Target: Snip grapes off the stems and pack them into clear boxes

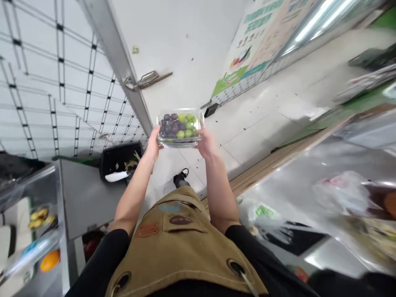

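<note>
Squarely between the two hands, a clear container (179, 142) lies with its long axis running left to right. The left hand (154, 143) is clamped on its left end, the right hand (207, 144) on its right end, both equally near. Dark grapes (168, 128) fill its left part, green grapes (189, 125) mostly its right. It is held above the floor (193, 165), beyond the apron (185, 251).

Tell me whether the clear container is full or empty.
Looks full: purple grapes and green grapes spread nearly wall to wall inside the clear container, held between the left hand and right hand.
</note>
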The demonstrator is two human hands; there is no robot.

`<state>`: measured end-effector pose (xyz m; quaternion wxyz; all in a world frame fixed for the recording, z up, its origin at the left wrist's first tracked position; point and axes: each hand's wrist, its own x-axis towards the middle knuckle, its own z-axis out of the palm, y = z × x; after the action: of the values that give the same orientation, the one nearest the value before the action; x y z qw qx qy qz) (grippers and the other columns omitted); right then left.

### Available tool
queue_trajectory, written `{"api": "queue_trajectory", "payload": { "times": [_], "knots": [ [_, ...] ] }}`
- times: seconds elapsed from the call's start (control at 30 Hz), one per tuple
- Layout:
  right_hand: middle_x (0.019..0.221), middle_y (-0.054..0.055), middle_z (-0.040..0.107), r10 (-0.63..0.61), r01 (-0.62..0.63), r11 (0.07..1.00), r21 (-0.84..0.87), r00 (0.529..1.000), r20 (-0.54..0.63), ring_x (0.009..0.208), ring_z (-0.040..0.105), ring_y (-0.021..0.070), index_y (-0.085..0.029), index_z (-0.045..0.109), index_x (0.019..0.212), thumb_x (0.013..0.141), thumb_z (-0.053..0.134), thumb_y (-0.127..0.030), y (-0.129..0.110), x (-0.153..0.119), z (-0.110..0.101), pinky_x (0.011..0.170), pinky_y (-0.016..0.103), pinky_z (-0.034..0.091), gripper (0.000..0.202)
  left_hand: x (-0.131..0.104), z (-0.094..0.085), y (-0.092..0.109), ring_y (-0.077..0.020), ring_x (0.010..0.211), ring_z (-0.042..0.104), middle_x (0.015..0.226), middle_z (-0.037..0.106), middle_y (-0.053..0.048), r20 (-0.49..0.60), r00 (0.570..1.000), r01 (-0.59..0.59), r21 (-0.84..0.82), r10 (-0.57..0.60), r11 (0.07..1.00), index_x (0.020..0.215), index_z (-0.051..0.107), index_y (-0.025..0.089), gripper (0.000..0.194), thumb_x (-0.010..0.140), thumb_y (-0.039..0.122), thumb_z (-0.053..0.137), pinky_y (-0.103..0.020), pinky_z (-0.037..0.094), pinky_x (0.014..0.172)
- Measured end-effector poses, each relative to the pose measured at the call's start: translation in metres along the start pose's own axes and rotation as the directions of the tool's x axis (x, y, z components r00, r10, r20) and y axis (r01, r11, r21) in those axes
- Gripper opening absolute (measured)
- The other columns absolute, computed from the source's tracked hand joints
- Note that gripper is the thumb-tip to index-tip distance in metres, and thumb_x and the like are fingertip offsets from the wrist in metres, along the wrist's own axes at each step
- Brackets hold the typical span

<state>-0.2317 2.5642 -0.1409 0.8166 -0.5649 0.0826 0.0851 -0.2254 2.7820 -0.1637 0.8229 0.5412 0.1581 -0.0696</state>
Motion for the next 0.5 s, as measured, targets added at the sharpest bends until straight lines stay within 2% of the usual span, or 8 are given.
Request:
{"api": "queue_trajectory", "payload": {
  "times": [0.07,0.17,0.27,0.33,0.4,0.43,0.47,0.5],
  "knots": [
    [0.12,0.0,0.077,-0.073,0.072,0.997,0.029,0.997,0.016,0.099,0.069,0.0248,-0.032,0.065,0.135,0.066,0.071,-0.05,-0.026,0.048,-0.027,0.06,0.028,0.043,0.071,0.051,0.045,0.009,-0.0406,0.13,0.072,0.125,0.082,-0.013,0.033,0.999,-0.033,-0.001,0.033,0.999,0.117,0.076,0.021,0.064,0.092,0.078,0.068,-0.051,0.059,0.104],
    [0.123,0.0,0.076,-0.086,0.086,0.995,0.053,0.996,-0.008,0.106,0.07,0.0262,-0.032,0.065,0.135,0.064,0.072,-0.043,-0.069,0.103,-0.073,0.068,0.03,0.05,0.071,0.112,0.116,0.018,-0.04,0.13,0.073,0.117,0.083,-0.01,0.082,0.993,-0.083,-0.037,0.085,0.996,0.113,0.077,0.021,0.061,0.086,0.076,0.074,-0.05,0.061,0.103],
    [0.121,0.0,0.076,-0.099,0.101,0.992,0.077,0.994,-0.039,0.111,0.069,0.0289,-0.032,0.062,0.134,0.063,0.073,-0.037,-0.111,0.151,-0.12,0.078,0.036,0.056,0.072,0.165,0.184,0.02,-0.0394,0.138,0.069,0.121,0.083,-0.011,0.161,0.974,-0.148,-0.072,0.158,0.986,0.113,0.079,0.021,0.062,0.082,0.075,0.077,-0.051,0.058,0.111],
    [0.123,0.001,0.076,-0.142,0.147,0.986,0.085,0.988,-0.054,0.119,0.067,0.0313,-0.031,0.062,0.131,0.062,0.072,-0.036,-0.135,0.197,-0.148,0.091,0.042,0.058,0.07,0.213,0.223,0.02,-0.0378,0.142,0.067,0.124,0.083,-0.01,0.178,0.959,-0.21,-0.088,0.223,0.974,0.113,0.08,0.022,0.06,0.083,0.075,0.076,-0.051,0.056,0.116],
    [0.131,0.002,0.074,-0.187,0.19,0.98,0.064,0.981,-0.049,0.131,0.063,0.0335,-0.031,0.062,0.131,0.064,0.074,-0.037,-0.155,0.257,-0.166,0.108,0.05,0.055,0.068,0.273,0.251,0.024,-0.0371,0.14,0.069,0.12,0.084,-0.008,0.154,0.951,-0.253,-0.102,0.267,0.962,0.111,0.082,0.023,0.059,0.082,0.075,0.076,-0.051,0.056,0.117],
    [0.136,0.002,0.072,-0.208,0.209,0.977,0.045,0.977,-0.043,0.137,0.06,0.0342,-0.031,0.062,0.132,0.066,0.076,-0.038,-0.162,0.284,-0.171,0.117,0.052,0.051,0.068,0.3,0.26,0.027,-0.0371,0.136,0.072,0.117,0.085,-0.008,0.14,0.95,-0.266,-0.105,0.279,0.958,0.108,0.083,0.024,0.059,0.081,0.076,0.076,-0.051,0.058,0.115],
    [0.141,0.002,0.07,-0.226,0.227,0.973,0.026,0.973,-0.035,0.143,0.056,0.0346,-0.031,0.062,0.134,0.068,0.078,-0.04,-0.166,0.303,-0.173,0.123,0.054,0.046,0.068,0.318,0.264,0.03,-0.0374,0.132,0.074,0.114,0.085,-0.007,0.133,0.948,-0.276,-0.105,0.289,0.955,0.106,0.083,0.024,0.059,0.081,0.077,0.075,-0.051,0.059,0.114],
    [0.144,0.002,0.069,-0.245,0.245,0.969,0.01,0.969,-0.03,0.146,0.054,0.0349,-0.031,0.063,0.135,0.071,0.079,-0.042,-0.165,0.305,-0.171,0.127,0.055,0.043,0.067,0.32,0.263,0.032,-0.0377,0.129,0.075,0.112,0.085,-0.007,0.134,0.945,-0.287,-0.102,0.299,0.953,0.105,0.084,0.024,0.06,0.08,0.078,0.075,-0.051,0.06,0.112]
  ]
}}
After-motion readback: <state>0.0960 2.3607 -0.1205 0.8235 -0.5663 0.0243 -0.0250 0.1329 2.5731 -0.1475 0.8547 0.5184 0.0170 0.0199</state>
